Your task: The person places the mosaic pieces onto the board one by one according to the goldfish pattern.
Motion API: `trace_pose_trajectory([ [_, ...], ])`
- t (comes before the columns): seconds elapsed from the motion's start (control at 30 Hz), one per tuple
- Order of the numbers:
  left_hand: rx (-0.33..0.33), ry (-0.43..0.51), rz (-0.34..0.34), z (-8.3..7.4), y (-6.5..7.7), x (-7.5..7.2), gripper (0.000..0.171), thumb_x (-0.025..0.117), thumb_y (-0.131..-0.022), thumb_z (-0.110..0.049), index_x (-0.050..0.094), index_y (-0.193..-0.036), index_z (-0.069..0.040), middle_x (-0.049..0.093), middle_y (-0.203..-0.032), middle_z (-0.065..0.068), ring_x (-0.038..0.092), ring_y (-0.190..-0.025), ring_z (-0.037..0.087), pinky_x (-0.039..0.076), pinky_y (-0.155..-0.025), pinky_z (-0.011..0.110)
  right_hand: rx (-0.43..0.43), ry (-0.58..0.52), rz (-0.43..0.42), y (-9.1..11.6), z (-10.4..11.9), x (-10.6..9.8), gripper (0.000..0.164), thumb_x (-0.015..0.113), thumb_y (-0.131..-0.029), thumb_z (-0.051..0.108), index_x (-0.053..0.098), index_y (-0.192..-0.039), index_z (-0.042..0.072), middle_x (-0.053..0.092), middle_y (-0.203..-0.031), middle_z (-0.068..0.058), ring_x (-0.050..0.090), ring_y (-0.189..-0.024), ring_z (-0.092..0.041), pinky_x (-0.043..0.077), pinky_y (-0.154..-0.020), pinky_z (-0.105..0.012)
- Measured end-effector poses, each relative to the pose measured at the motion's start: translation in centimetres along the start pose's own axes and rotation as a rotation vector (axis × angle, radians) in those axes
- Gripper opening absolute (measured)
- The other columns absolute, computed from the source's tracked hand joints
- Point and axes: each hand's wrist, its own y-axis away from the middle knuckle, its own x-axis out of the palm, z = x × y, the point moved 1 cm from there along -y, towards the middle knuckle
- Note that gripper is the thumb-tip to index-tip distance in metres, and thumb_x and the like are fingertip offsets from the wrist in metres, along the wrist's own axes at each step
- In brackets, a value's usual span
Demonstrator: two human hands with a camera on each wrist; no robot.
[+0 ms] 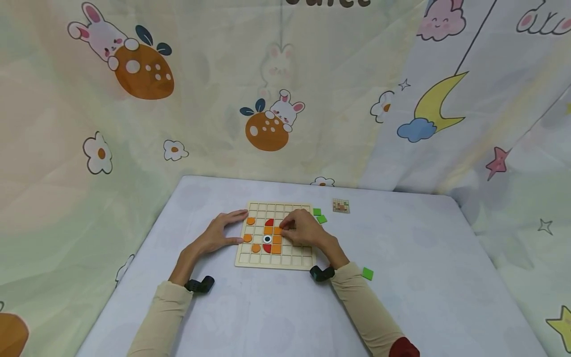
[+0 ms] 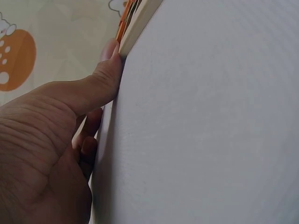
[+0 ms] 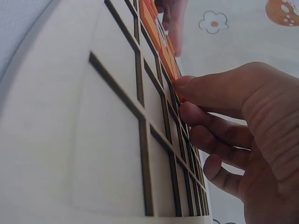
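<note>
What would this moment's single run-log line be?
left hand: touching left edge of grid board | right hand: pinching orange square on board | green squares: on table, off board

Soft, diffuse light, dimmer and greyer in the left wrist view

Over there, the pale worktop point(image 1: 424, 248) bears a board point(image 1: 296, 259), nearer its left edge; a card point(image 1: 341, 206) towards the far edge; two green tiles point(image 1: 322, 219) beside the board; a third tile point(image 1: 368, 273) farther from that edge.
</note>
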Motion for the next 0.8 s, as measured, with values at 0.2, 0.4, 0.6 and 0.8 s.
trace_pose_trajectory([
  [0.2,0.007,-0.004,-0.005,0.1,-0.1,0.0,0.086,0.091,-0.089,-0.019,0.050,-0.165,-0.015,0.041,-0.177,0.009,0.039,-0.158,0.043,0.033,-0.127,0.070,0.034,0.006,-0.003,0.2,0.1,-0.5,0.014,0.084,-0.096,0.016,0.087,-0.108,0.010,0.084,-0.103,0.001,0.073,-0.092,-0.009,0.062,-0.085,-0.031],
  [0.4,0.009,-0.010,0.001,0.4,0.0,0.2,0.087,0.092,-0.089,-0.021,0.050,-0.165,-0.016,0.041,-0.177,0.009,0.036,-0.160,0.043,0.029,-0.129,0.070,0.084,-0.001,-0.009,1.4,-0.8,-2.2,0.017,0.086,-0.095,0.019,0.087,-0.109,0.009,0.082,-0.101,0.002,0.067,-0.088,-0.008,0.059,-0.082,-0.029],
  [0.6,0.015,-0.011,-0.004,0.0,-0.1,0.0,0.087,0.091,-0.089,-0.018,0.050,-0.165,-0.015,0.041,-0.177,0.009,0.037,-0.160,0.043,0.029,-0.129,0.069,0.065,0.014,-0.011,2.9,-2.1,-4.6,0.018,0.087,-0.093,0.015,0.086,-0.108,0.005,0.083,-0.096,-0.002,0.069,-0.083,-0.012,0.058,-0.076,-0.030],
  [0.8,0.001,-0.012,0.005,0.0,-0.2,0.0,0.087,0.091,-0.089,-0.018,0.049,-0.165,-0.015,0.040,-0.178,0.008,0.036,-0.161,0.042,0.028,-0.130,0.068,0.093,0.020,-0.023,4.7,-3.2,-6.3,0.021,0.091,-0.089,0.015,0.087,-0.107,0.005,0.085,-0.096,-0.002,0.073,-0.086,-0.014,0.056,-0.092,-0.041],
])
